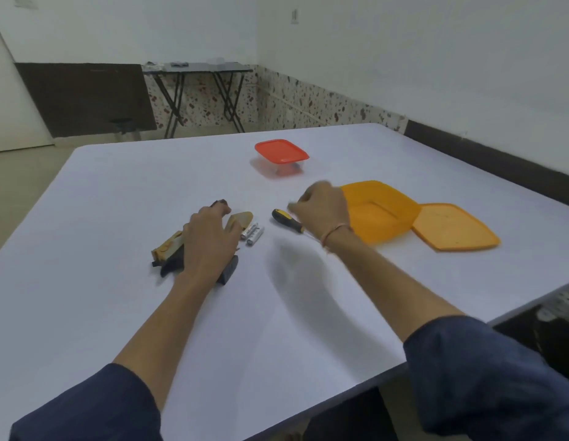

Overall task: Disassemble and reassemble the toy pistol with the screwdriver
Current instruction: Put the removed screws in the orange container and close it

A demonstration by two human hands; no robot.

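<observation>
Nearest to me, two dark blue sleeves come in from the near edge of the white table (276,313), the forearms bare beyond them. My left hand (210,237) lies palm down on the toy pistol (168,253), left of the table's middle, with the fingers spread wide and laid over the top rather than wrapped round it. The pistol looks partly taken apart. A tan body with a black underside sticks out to the left of the hand, a black piece (229,270) pokes out on the near right, and a dark tip shows past the fingertips on the far side. A loose tan shell (241,218) lies touching the fingers. Just right of it are two small batteries (252,233), side by side.

Further right lies the screwdriver (288,221), with its black and yellow handle pointing far-left. My right hand (324,211) hovers just beyond it, blurred. The fingers are curled in, but I cannot tell if they hold anything. A thin thread band (335,232) circles that wrist.

Right of the hand sits an open yellow box (372,237), its lid (451,227) flat beside it. Farther off stands a clear container with a red lid (281,151). Beyond the table, a folding table (197,70) stands by the wall.
</observation>
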